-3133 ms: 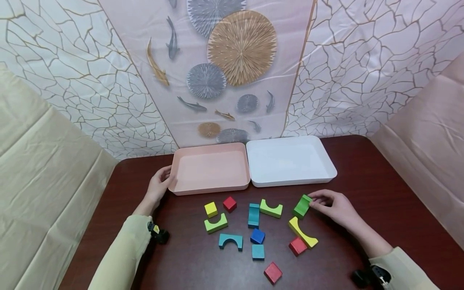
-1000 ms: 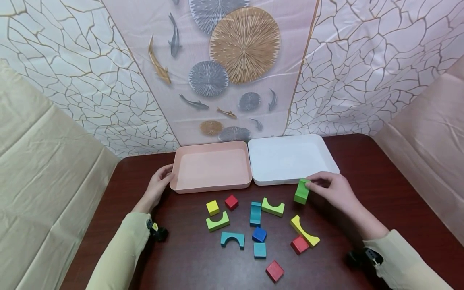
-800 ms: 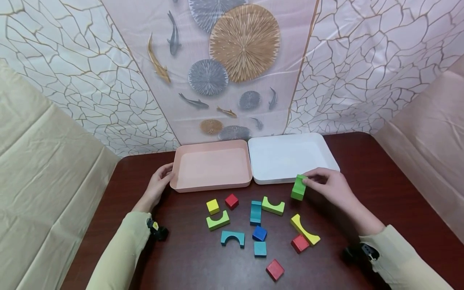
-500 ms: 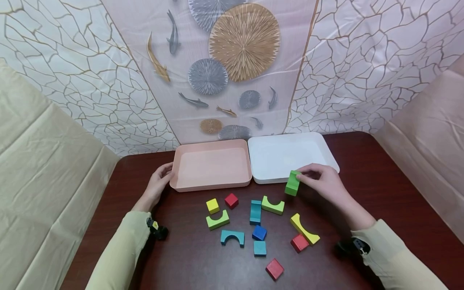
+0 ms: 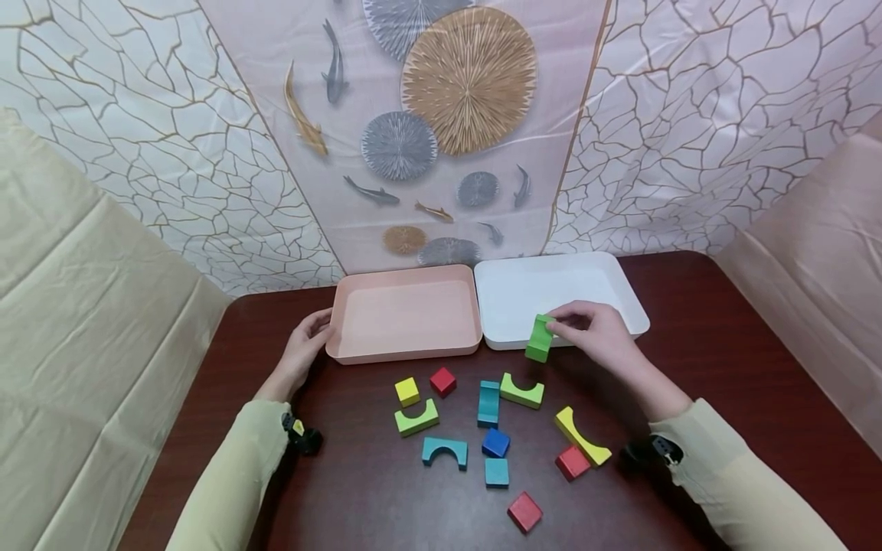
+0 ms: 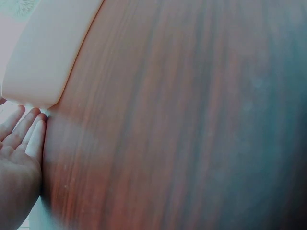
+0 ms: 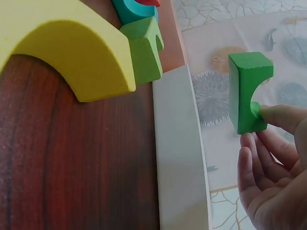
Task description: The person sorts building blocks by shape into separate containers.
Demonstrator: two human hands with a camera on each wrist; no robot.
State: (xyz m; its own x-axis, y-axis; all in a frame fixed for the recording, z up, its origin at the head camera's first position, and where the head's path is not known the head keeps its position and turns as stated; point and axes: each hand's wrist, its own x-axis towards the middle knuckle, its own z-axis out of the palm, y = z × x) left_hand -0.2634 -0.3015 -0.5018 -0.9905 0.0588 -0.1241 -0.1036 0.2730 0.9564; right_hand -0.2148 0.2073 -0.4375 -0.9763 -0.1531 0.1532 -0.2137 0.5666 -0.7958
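Note:
My right hand (image 5: 594, 330) pinches a green arch block (image 5: 540, 338) by one end between thumb and fingers, holding it up at the front edge of the white tray (image 5: 496, 342). In the right wrist view the green block stands upright, its curved notch facing the hand. My left hand (image 5: 303, 348) rests against the left end of the pink tray (image 5: 403, 357); in the left wrist view its fingers (image 6: 34, 139) look fairly straight and touch the tray's corner. A light green arch block (image 5: 521, 392) and a teal arch block (image 5: 488, 404) lie closest below the held block.
On the dark wooden table (image 5: 372, 505) lie a yellow arch (image 5: 581, 438), another teal arch (image 5: 444, 451), another light green arch (image 5: 417, 419), a yellow cube (image 5: 407, 392), a blue cube (image 5: 495, 443), a teal block (image 5: 496, 473) and red blocks (image 5: 525, 512). Patterned cloth (image 5: 468, 176) hangs behind the trays.
My right hand has lifted the green arch block from beside the yellow arch, carrying it up and left to the white tray's front edge. My left hand stays at the pink tray.

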